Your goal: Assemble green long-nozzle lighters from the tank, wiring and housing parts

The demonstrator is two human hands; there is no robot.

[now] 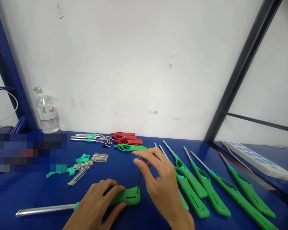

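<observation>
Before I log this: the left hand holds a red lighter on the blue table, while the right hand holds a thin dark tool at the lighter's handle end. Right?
No: in the head view, the lighter in the left hand is green, not red. The rest stands: it is on the blue table, and the right hand holds a thin dark tool at its handle end.
</observation>
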